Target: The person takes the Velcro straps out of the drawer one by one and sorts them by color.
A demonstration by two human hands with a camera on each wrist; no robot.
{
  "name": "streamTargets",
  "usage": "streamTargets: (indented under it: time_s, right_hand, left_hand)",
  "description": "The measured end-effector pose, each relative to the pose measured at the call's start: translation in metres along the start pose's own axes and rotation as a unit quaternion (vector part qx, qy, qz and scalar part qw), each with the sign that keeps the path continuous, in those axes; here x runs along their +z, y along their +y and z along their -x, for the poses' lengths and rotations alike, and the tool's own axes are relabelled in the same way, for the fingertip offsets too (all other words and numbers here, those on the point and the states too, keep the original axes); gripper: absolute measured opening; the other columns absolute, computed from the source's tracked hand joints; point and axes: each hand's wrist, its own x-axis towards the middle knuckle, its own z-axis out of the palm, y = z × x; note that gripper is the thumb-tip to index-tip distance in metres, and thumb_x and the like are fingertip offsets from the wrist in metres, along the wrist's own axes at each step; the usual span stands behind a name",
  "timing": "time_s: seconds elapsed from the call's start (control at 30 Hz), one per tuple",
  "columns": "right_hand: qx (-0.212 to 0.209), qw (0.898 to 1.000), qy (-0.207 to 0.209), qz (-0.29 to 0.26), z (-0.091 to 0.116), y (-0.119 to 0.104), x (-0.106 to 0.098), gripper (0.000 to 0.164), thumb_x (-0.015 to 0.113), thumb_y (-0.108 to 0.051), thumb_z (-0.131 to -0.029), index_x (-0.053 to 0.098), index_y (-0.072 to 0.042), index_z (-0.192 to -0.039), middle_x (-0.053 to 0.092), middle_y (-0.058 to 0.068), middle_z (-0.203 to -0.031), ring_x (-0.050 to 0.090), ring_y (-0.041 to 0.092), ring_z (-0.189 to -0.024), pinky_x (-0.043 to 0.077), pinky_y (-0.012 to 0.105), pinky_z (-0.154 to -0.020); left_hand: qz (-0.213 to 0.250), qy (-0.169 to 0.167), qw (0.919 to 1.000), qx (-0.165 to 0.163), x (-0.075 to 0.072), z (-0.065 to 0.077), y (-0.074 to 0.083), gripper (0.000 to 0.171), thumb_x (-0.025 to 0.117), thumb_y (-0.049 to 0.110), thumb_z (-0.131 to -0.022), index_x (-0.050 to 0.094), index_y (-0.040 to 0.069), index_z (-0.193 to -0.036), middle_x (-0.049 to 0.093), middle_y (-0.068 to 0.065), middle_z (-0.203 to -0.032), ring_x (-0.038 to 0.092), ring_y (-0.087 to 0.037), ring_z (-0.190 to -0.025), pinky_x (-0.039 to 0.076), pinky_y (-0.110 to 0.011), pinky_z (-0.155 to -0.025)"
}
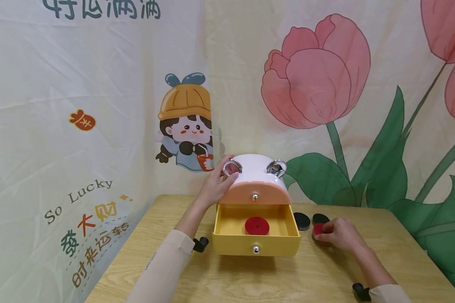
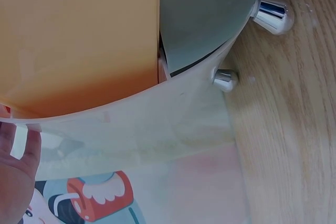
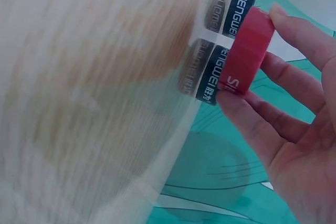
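Note:
A small toy-like drawer box (image 1: 258, 168) with a white rounded top and ring-shaped silver ears stands on the table. My left hand (image 1: 217, 181) rests on its upper left side, fingers and thumb spread about the left ear (image 1: 227, 161). Below an orange upper drawer (image 1: 235, 193), the yellow lower drawer (image 1: 235, 245) is pulled out, with a red roll of electrical tape (image 1: 256, 226) lying in it. To the right, my right hand (image 1: 343, 235) pinches another red tape roll (image 3: 248, 51) by its edges. Two black tape rolls (image 3: 240, 6) (image 3: 212, 74) stand just beside it.
The wooden table (image 1: 155, 269) reaches back to a printed cloth (image 1: 242, 105) with tulips and a cartoon figure. Silver knobs (image 1: 255, 249) stick out from the drawer fronts. A black wrist camera (image 1: 201, 244) sits by the box's left side.

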Motion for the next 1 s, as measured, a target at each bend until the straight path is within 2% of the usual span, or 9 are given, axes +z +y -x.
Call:
streamTargets:
  time_s: [0.17, 0.4, 0.47, 0.57, 0.73, 1.0]
  right_hand:
    - [0.011, 1.0, -0.009, 0.004, 0.002, -0.001, -0.001, 0.028, 0.089, -0.027, -0.082, 0.08, -0.004, -0.096, 0.07, 0.002, -0.081, 0.055, 0.018, -0.073, 0.045, 0.027, -0.059]
    - [0.02, 1.0, -0.017, 0.0, 0.004, 0.003, 0.0, 0.022, 0.089, -0.027, -0.082, 0.079, -0.008, -0.087, 0.065, -0.001, -0.074, 0.054, 0.016, -0.069, 0.044, 0.027, -0.058]
    - [0.021, 1.0, -0.016, -0.001, 0.004, 0.005, 0.0, 0.021, 0.089, -0.027, -0.082, 0.079, -0.009, -0.085, 0.064, -0.001, -0.073, 0.054, 0.016, -0.069, 0.043, 0.027, -0.057]
    - [0.023, 1.0, -0.015, 0.0, 0.004, 0.008, 0.0, 0.02, 0.089, -0.027, -0.082, 0.078, -0.01, -0.083, 0.063, -0.001, -0.072, 0.053, 0.016, -0.069, 0.043, 0.027, -0.058]
    - [0.024, 0.999, -0.021, 0.005, 0.005, 0.012, 0.001, 0.02, 0.09, -0.028, -0.08, 0.078, -0.012, -0.081, 0.064, -0.002, -0.071, 0.053, 0.017, -0.07, 0.043, 0.029, -0.061]
    - [0.029, 0.999, -0.029, 0.004, 0.003, 0.014, 0.001, 0.02, 0.09, -0.028, -0.08, 0.08, -0.011, -0.084, 0.066, -0.001, -0.075, 0.054, 0.018, -0.073, 0.045, 0.031, -0.063]
  left_hand:
    - [-0.004, -0.001, 1.0, -0.003, -0.001, 0.0, 0.002, 0.059, 0.065, 0.05, -0.1, 0.039, 0.051, -0.153, 0.057, -0.002, -0.145, 0.056, -0.031, -0.13, 0.049, -0.058, -0.11]
    - [0.0, 0.001, 0.9998, 0.019, -0.001, 0.0, -0.001, 0.063, 0.066, 0.045, -0.101, 0.041, 0.03, -0.157, 0.062, -0.005, -0.14, 0.058, -0.03, -0.128, 0.048, -0.056, -0.112]
    - [0.003, 0.002, 0.9997, 0.023, -0.001, 0.0, -0.001, 0.063, 0.066, 0.045, -0.101, 0.041, 0.029, -0.157, 0.062, -0.005, -0.14, 0.059, -0.029, -0.127, 0.048, -0.056, -0.112]
    - [0.004, 0.003, 0.9997, 0.024, 0.0, 0.0, -0.001, 0.062, 0.066, 0.045, -0.101, 0.042, 0.033, -0.156, 0.062, -0.005, -0.14, 0.058, -0.029, -0.127, 0.048, -0.056, -0.112]
    - [0.004, 0.002, 0.9998, 0.019, 0.001, 0.001, -0.002, 0.057, 0.066, 0.047, -0.1, 0.041, 0.048, -0.152, 0.062, -0.004, -0.139, 0.059, -0.029, -0.128, 0.048, -0.057, -0.112]
    - [0.003, 0.004, 0.9999, 0.013, 0.0, 0.001, -0.001, 0.057, 0.065, 0.047, -0.101, 0.04, 0.052, -0.151, 0.062, -0.003, -0.14, 0.058, -0.029, -0.129, 0.047, -0.057, -0.112]
